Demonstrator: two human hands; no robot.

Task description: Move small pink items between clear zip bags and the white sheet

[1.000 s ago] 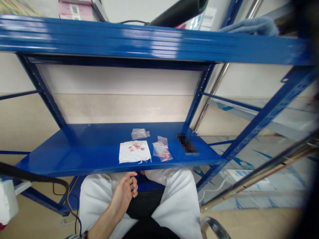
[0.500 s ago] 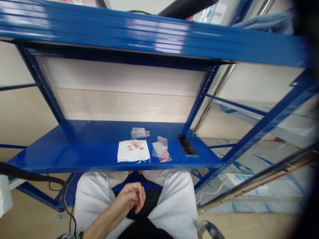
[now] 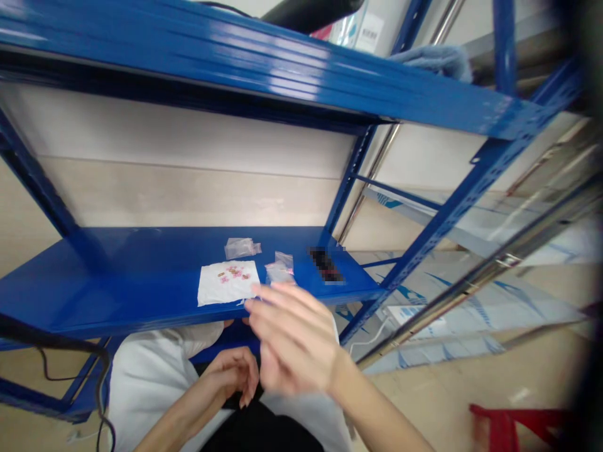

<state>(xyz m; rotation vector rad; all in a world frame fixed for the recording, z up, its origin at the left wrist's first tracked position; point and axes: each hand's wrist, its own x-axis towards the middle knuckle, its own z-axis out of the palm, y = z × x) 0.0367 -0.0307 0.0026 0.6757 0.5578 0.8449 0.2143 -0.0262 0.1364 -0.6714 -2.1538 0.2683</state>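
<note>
In the head view, the right hand (image 3: 296, 336) is hovering in front of the shelf's near edge, its fingers lying stretched out and loosely together, pointing toward the left. Nothing is showing in its grasp, though blur is softening it. The left hand (image 3: 235, 370) is resting lower, over the white trousers (image 3: 146, 376), with its fingers curling gently, unclenched; no object is appearing between them.

A clear bag (image 3: 279, 272) is lying just beyond the right fingertips on the blue shelf (image 3: 132, 270). The right hand is partly covering it, so whether skin is touching plastic I cannot tell. The bag is looking light, limp and rather slick; a pinch at its far, uncovered end would be suiting it best.

Ahead of both hands, a white sheet (image 3: 228, 293) is lying flat, bearing small pink pieces (image 3: 234, 272). The sheet is seeming thin, soft and easily creased, so a corner would be offering the safest hold. The pieces are looking tiny and light, likely rolling or scattering if knocked, and calling for fingertips. Beyond the sheet, farther from both hands, more clear bags (image 3: 240, 248) are lying together, probably just as floppy and slippery.
</note>
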